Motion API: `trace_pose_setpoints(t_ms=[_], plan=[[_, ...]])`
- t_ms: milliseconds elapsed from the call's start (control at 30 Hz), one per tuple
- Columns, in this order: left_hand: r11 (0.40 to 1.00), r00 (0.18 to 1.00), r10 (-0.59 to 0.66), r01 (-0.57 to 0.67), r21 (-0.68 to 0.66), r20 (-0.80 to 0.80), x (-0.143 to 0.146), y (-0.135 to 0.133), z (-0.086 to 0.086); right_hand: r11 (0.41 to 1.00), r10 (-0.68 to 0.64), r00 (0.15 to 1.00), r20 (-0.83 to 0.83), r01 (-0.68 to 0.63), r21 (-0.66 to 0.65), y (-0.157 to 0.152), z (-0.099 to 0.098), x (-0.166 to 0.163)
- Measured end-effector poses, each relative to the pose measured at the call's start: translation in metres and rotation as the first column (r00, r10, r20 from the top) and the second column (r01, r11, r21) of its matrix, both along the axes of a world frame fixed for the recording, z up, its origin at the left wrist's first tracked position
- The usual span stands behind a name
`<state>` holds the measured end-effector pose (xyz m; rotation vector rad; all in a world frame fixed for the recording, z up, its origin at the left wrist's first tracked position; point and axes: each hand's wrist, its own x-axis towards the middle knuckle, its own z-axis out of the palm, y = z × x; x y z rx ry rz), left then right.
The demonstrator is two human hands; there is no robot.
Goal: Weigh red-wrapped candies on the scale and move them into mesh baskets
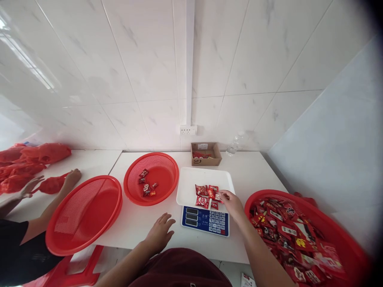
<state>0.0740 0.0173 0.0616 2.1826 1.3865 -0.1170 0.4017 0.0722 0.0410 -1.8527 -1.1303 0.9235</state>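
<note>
My right hand (232, 204) reaches over the white pan (187, 181) of a digital scale, its fingers closed on the edge of a small red snack packet (219, 197). Several other red packets (202, 202) lie together on that pan. In front of the pan sits the scale's blue panel (205, 220) with number keys and dark displays. My left hand (160, 233) is left of the scale, just above the white table, with its fingers apart and nothing in them.
A red basket (167, 159) holds a few packets; another (98, 223) stands nearer left. At right, a large red basket (254, 195) is heaped with packets. A cardboard box (206, 161) and plastic bottle (232, 148) stand behind. A co-worker's hands (73, 177) handle a red bag (52, 184).
</note>
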Motion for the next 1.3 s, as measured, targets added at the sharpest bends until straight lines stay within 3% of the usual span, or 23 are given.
trace_pose_setpoints(t_ms=[100,200,367,600,733,867,1000,1100,1300], plan=[[1.000,1.000,-0.003,0.003,-0.001,-0.008,0.000,-0.001,0.001,0.997,0.071,0.943,0.324,-0.060,-0.045,0.002,-0.006,-0.004],[0.999,0.999,0.010,-0.012,-0.032,-0.039,0.000,-0.002,0.007,0.978,0.162,0.896,0.413,-0.089,-0.190,0.001,-0.012,-0.006],[0.995,0.998,0.037,-0.042,-0.090,-0.056,0.001,-0.004,0.016,0.970,0.196,0.888,0.415,-0.113,-0.216,-0.002,-0.023,-0.013],[0.994,0.997,0.009,-0.017,-0.106,-0.076,0.004,-0.003,0.017,0.994,0.112,0.931,0.347,-0.108,-0.029,-0.001,-0.037,-0.046],[0.993,0.996,-0.009,-0.002,-0.119,-0.089,0.004,-0.002,0.018,0.995,0.033,0.937,0.346,-0.065,0.079,0.000,-0.039,-0.043],[0.994,0.996,-0.005,-0.005,-0.109,-0.090,0.000,-0.003,0.017,0.999,0.032,0.919,0.393,-0.027,-0.019,0.010,-0.031,-0.026],[0.994,0.996,-0.016,0.006,-0.109,-0.092,-0.002,-0.003,0.015,0.977,0.202,0.923,0.327,-0.166,-0.135,0.020,-0.023,-0.021],[0.994,0.996,-0.023,0.014,-0.109,-0.084,-0.002,-0.002,0.013,0.967,0.246,0.923,0.296,-0.215,-0.136,0.019,-0.022,-0.024],[0.993,0.998,-0.031,0.024,-0.112,-0.059,-0.002,-0.001,0.011,0.982,0.185,0.905,0.383,-0.181,-0.048,0.018,-0.019,-0.022]])
